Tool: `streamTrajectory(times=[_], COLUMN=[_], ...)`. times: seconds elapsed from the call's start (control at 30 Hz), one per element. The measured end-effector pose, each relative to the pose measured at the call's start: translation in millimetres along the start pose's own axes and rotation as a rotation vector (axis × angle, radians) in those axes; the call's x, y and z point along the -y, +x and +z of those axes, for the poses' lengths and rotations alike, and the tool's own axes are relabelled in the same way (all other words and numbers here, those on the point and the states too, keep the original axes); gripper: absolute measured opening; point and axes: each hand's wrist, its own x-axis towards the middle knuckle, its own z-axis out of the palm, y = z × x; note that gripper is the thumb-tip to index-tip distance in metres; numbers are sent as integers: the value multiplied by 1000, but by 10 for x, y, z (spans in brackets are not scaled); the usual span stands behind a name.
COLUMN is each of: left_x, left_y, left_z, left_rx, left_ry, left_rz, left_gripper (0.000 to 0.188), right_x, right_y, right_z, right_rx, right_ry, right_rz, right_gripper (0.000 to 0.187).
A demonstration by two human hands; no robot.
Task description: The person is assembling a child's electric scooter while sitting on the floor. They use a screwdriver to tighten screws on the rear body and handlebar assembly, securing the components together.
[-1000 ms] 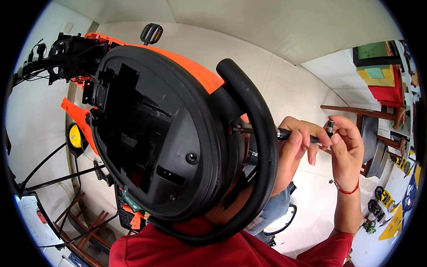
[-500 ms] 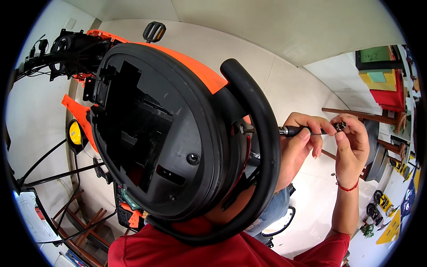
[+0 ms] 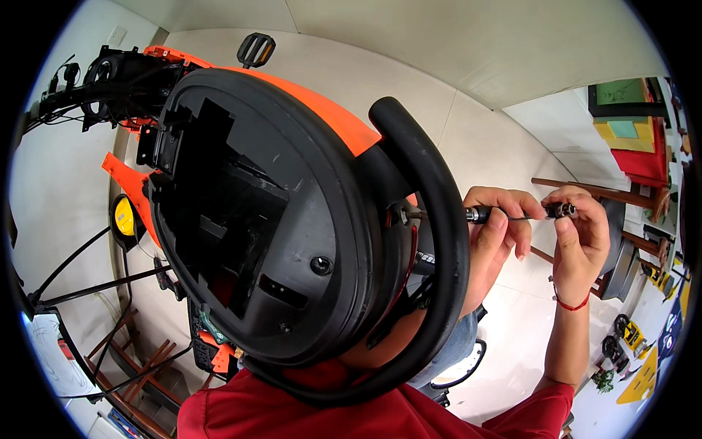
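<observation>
**Two hands on one slim screwdriver beside the black housing**

Against half a second earlier, the right hand [image 3: 581, 245] sits slightly further out along the shaft, the left hand [image 3: 497, 241] much as before; one thin metal screwdriver [image 3: 512, 214] lies level between them, its tip at the round, matte black plastic housing [image 3: 256, 219] with orange shell and thick rubbery black loop [image 3: 439, 241]; left fingers wrap the dark grip; right fingers pinch the knurled end.
</observation>
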Motion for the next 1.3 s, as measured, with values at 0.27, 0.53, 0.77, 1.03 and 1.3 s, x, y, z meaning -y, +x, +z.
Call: streamTrajectory(times=[0.27,0.53,0.77,1.03,1.3], left_x=[-79,-64,-95,-88,-122], left_y=[30,-8,7,-29,29], left_z=[32,76,45,143,64], left_rx=[13,-79,-75,-112,-99], left_ry=[128,203,233,256,356], left_rz=[30,71,104,82,115], left_gripper=[37,32,27,26,28], right_x=[196,270,349,117,335], right_y=[346,401,533,177,324], right_z=[-25,135,268,13,173], right_rx=[13,-43,-19,71,-13], right_ry=[-80,11,464,187,168], right_rz=[101,321,679,267,644], right_gripper=[34,26,38,69,57])
